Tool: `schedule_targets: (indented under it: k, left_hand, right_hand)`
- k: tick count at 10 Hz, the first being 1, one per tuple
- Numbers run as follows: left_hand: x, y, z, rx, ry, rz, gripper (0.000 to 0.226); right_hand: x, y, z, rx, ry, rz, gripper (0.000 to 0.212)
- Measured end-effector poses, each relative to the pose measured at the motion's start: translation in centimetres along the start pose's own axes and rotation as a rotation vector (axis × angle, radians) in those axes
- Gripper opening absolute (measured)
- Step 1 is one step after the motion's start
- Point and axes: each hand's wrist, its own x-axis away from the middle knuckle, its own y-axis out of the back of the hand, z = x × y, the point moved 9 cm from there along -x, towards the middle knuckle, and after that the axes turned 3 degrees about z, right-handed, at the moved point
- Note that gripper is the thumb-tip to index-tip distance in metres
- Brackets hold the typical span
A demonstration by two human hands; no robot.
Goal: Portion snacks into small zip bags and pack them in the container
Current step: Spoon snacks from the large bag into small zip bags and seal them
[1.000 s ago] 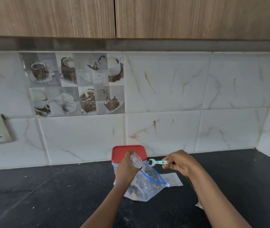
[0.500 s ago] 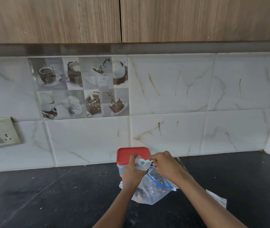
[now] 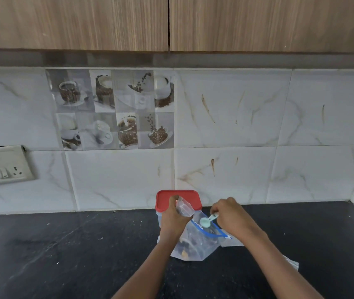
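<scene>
A large clear zip bag (image 3: 195,244) with a blue seal strip lies on the black counter, dark and tan snacks in its bottom. My left hand (image 3: 172,221) holds a small clear zip bag (image 3: 184,208) upright above the large bag's mouth. My right hand (image 3: 230,216) pinches the handle of a pale mint measuring spoon (image 3: 206,221), whose bowl hovers at the large bag's blue-edged opening. Behind my left hand stands a clear container with a red lid (image 3: 179,198), lid on.
Flat empty clear bags lie on the counter to the right (image 3: 232,241) and under my right forearm (image 3: 291,263). The tiled wall rises just behind the container. A switch and socket plate (image 3: 3,167) is on the wall at the left.
My right hand drew the spoon back from the small bag's mouth, to the right and down, to the large bag's opening. My left hand kept hold of the small bag.
</scene>
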Motion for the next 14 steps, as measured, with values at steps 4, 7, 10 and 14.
schedule_targets:
  k: [4,7,10,14]
  left_hand:
    - [-0.3,0.8,-2.0,-0.11,-0.163,0.031,0.048]
    - [-1.2,1.5,-3.7,-0.148,-0.243,0.046,0.046]
    - [0.2,6.2,1.9,0.138,0.004,-0.195,0.035]
    - [3.8,-2.5,14.9,0.485,0.73,0.046,0.046]
  right_hand:
    - [-4.3,-10.9,1.6,-0.047,0.038,0.548,0.016]
    - [-6.5,-13.7,2.8,-0.152,-0.022,0.607,0.025]
    - [-7.5,-15.3,-0.3,-0.307,-0.205,0.519,0.033]
    - [-6.9,-16.0,-5.3,-0.993,-0.587,0.411,0.016]
